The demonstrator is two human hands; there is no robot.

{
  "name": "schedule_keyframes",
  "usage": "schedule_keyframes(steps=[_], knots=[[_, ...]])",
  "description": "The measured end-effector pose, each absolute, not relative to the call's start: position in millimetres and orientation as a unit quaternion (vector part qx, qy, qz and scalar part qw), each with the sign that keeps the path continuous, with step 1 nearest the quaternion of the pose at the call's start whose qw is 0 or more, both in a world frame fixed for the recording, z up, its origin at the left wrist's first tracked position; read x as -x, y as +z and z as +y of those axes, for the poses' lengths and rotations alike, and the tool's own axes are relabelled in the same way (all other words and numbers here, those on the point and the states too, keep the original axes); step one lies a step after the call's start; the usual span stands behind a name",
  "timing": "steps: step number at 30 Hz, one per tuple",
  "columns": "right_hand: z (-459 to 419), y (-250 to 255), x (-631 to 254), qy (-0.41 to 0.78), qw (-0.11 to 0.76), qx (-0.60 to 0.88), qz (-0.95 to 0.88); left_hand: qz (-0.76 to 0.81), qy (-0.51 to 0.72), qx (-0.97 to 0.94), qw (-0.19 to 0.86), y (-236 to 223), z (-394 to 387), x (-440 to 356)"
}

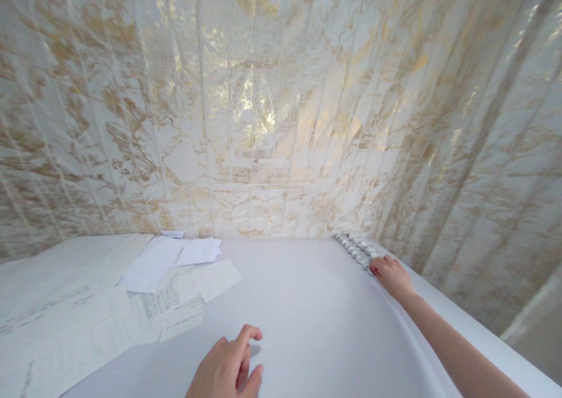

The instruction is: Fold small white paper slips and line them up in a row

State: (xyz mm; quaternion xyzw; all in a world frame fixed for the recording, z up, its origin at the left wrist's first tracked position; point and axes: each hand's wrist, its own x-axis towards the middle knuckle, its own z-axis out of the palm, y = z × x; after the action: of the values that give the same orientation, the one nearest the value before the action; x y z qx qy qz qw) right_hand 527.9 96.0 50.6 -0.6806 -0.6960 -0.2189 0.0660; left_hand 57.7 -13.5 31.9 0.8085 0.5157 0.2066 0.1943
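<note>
My right hand (390,274) reaches out to the far right of the white table (307,304). Its fingers rest curled on the near end of a row of small silver-white pieces (356,247) that lies along the wall's foot. Whether it grips one I cannot make out. My left hand (230,367) hovers low near the table's front, its fingers curled with the index bent and thumb close, holding nothing that I can see.
Loose white paper sheets (199,250) and printed pages (162,304) lie spread over the table's left half. A white and gold marbled wall (272,105) rises right behind the table and wraps round its right side.
</note>
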Motion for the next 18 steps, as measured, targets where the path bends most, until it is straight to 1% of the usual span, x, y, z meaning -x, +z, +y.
schedule_keyframes(steps=[6, 12, 15, 18], knots=[[96, 50, -525, -0.216, 0.085, 0.686, -0.69, 0.516, 0.211, -0.807, 0.197, 33, -14, -58], [87, 66, -520, -0.215, 0.15, 0.684, -0.681, 0.52, 0.212, -0.803, 0.198, 33, -14, -58], [87, 75, -494, -0.207, 0.197, 0.658, -0.697, 0.524, 0.209, -0.802, 0.197, 34, -14, -59], [85, 80, -441, -0.178, 0.238, 0.594, -0.748, 0.51, 0.231, -0.804, 0.201, 39, -11, -56]])
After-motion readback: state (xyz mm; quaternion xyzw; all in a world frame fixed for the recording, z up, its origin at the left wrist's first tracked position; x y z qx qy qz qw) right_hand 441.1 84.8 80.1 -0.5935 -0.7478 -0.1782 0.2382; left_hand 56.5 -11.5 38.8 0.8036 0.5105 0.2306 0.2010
